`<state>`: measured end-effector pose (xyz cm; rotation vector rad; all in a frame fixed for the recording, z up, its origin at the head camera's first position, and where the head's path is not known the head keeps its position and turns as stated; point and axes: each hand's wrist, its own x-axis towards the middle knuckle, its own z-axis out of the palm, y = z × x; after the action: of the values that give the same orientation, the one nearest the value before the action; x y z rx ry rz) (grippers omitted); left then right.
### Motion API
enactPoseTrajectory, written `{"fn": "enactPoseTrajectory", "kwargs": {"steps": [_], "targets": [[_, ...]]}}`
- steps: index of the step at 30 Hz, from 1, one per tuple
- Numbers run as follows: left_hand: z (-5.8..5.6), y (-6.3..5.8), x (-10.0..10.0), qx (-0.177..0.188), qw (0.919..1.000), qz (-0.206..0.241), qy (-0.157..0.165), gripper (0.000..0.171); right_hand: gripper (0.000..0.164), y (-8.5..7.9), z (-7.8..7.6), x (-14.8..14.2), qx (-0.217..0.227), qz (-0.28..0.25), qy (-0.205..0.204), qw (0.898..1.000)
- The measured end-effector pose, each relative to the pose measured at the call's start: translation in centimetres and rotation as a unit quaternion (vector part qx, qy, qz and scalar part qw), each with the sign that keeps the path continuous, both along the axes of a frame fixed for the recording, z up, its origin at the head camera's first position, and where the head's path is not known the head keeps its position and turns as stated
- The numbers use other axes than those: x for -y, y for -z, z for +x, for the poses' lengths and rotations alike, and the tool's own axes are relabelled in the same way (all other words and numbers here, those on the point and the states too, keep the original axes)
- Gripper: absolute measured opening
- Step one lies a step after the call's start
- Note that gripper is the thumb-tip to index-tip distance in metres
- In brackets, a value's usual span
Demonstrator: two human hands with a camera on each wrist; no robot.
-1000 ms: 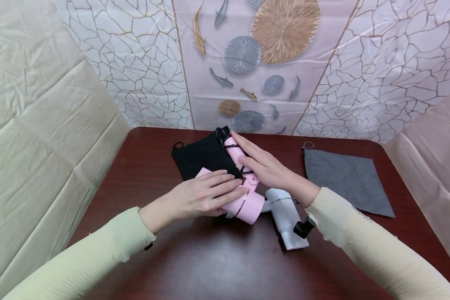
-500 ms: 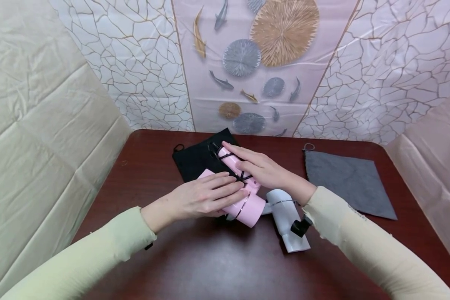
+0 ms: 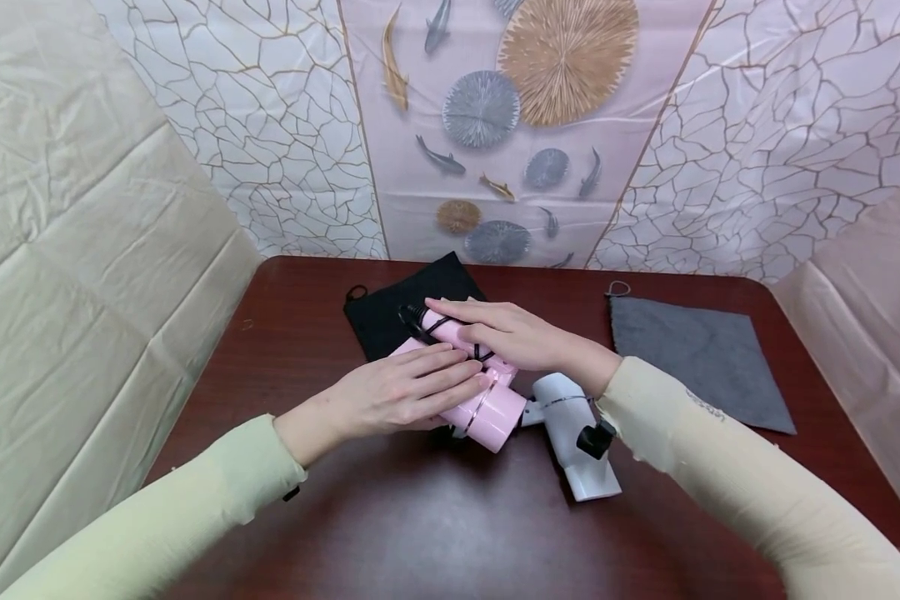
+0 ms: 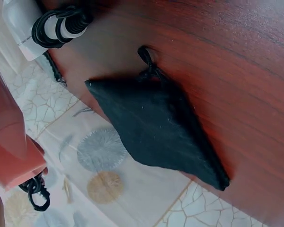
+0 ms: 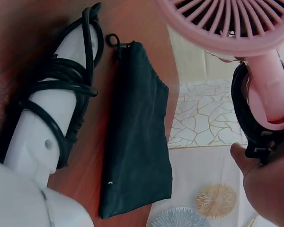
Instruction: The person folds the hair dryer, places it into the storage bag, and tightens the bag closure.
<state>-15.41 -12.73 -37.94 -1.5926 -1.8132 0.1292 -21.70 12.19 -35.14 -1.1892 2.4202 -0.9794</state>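
Observation:
A pink folding hair dryer [image 3: 498, 421] is held between both hands in the head view. My left hand [image 3: 401, 392] grips its barrel from the left, fingers laid over the top and thumb hidden beneath. My right hand [image 3: 521, 333] holds the handle [image 3: 444, 329], fingers along its far side and thumb on top. Black cord is wound round this handle, which lies slantwise close to the barrel. In the right wrist view the dryer's slotted pink grille [image 5: 222, 45] and the black cord [image 5: 248, 109] show.
A white hair dryer [image 3: 576, 446] with black cord wrapped on its handle [image 5: 57, 104] lies by the right forearm. Behind the hands lies a black drawstring pouch [image 3: 390, 312], and a grey pouch [image 3: 701, 367] lies to the right. Patterned cloth walls [image 3: 292, 167] surround the table.
My right hand has swung the pink dryer's handle left and toward me, nearer the barrel. More of the black pouch shows behind it. The left hand stays almost in place.

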Motion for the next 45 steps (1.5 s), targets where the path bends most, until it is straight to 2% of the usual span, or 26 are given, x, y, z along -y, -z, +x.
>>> {"fn": "enactPoseTrajectory", "kwargs": {"steps": [8,13,19,25,35,45], "targets": [[0.2,-0.4,1.2,0.004,1.0000,0.000,-0.009,0.058,0.057,0.4,0.1,0.5,-0.023,-0.008,0.025,0.999],[0.7,0.1,3.2,0.041,0.9989,-0.002,-0.021,0.063,0.059,0.4,0.5,-0.6,-0.036,-0.010,0.047,0.998],[1.4,1.4,5.9,0.093,0.9951,0.000,-0.033,0.074,0.062,0.6,1.3,-2.6,-0.023,0.002,0.060,0.998],[2.4,2.5,7.6,0.143,0.9883,-0.002,-0.053,0.077,0.063,1.2,2.0,-4.3,-0.018,0.014,0.075,0.997],[3.9,5.2,8.8,0.179,0.9829,0.022,-0.037,0.081,0.065,2.3,3.8,-5.4,-0.009,0.035,0.075,0.996],[4.5,7.1,9.4,0.221,0.9739,0.023,-0.043,0.074,0.066,3.8,5.0,-6.0,-0.019,0.039,0.080,0.996]]}}
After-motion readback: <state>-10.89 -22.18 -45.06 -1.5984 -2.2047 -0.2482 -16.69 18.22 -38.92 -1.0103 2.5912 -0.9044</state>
